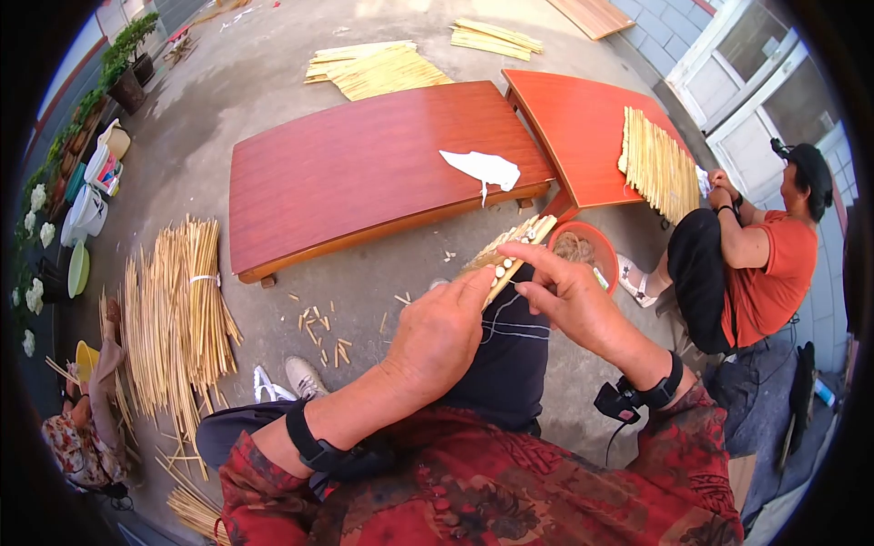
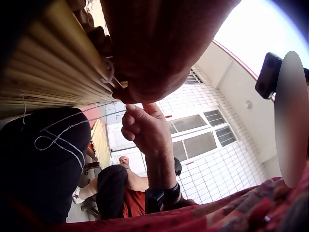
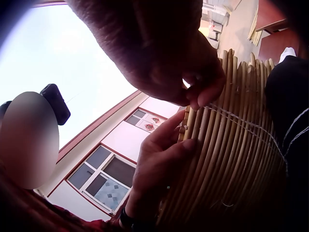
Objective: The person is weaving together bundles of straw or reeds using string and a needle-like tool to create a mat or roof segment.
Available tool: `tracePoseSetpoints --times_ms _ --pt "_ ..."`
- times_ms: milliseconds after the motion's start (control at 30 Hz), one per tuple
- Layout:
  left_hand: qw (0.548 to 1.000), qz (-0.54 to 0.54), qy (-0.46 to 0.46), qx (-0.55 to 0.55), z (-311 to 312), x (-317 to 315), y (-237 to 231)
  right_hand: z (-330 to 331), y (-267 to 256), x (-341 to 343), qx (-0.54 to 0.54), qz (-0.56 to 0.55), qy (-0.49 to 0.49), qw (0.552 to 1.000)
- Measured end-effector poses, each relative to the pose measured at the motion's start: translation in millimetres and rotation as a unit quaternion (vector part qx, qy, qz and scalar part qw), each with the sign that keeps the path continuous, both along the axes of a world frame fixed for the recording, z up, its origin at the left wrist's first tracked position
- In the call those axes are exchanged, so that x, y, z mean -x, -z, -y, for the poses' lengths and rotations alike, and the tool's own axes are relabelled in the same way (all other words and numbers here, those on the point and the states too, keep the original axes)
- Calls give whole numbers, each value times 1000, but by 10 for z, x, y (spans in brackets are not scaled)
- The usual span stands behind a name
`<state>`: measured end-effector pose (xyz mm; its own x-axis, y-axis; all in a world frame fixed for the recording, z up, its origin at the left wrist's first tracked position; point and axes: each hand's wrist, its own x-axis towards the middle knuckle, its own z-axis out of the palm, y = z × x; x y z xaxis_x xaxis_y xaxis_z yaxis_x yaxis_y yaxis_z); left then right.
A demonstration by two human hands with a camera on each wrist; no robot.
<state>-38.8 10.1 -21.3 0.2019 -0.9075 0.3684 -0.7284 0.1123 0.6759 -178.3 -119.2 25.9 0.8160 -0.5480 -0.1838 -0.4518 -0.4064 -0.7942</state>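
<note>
A mat of thin stalks bound with string (image 3: 241, 120) stands over the person's knees; its end shows in the head view as a narrow bundle of stalks (image 1: 539, 231). My left hand (image 1: 437, 337) grips the mat's near edge, thumb along the outermost stalks in the right wrist view. Close to that edge, my right hand (image 1: 583, 305) has its thumb and fingertips together on the string, while its index finger reaches over the stalks in the head view. Loose string (image 2: 60, 137) loops across the dark trouser leg.
Two low red tables (image 1: 364, 173) stand ahead, one bearing a white cloth (image 1: 482, 168). Loose stalks (image 1: 177, 309) lie at left, with cut pieces on the floor. A red basin (image 1: 596, 238) sits near the right hand. Another person (image 1: 774, 246) works beside a second mat (image 1: 657, 164).
</note>
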Motion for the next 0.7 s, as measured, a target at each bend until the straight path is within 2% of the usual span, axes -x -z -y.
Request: tracePoseSetpoints --times_ms 333,400,533,600,700 --pt "1000 22 12 10 -19 -40 -16 -47 4 -29 4 -2 12 1000" --pt "999 25 11 20 -18 -15 14 -49 96 -22 18 34 -2 999" --pt "999 26 8 27 -28 -15 -11 -113 17 -88 -6 4 8 1000" --pt "999 36 6 35 -15 -7 17 -110 24 -120 42 27 -15 999" --pt "998 50 0 42 -3 -6 44 -117 0 -169 35 17 -1 999"
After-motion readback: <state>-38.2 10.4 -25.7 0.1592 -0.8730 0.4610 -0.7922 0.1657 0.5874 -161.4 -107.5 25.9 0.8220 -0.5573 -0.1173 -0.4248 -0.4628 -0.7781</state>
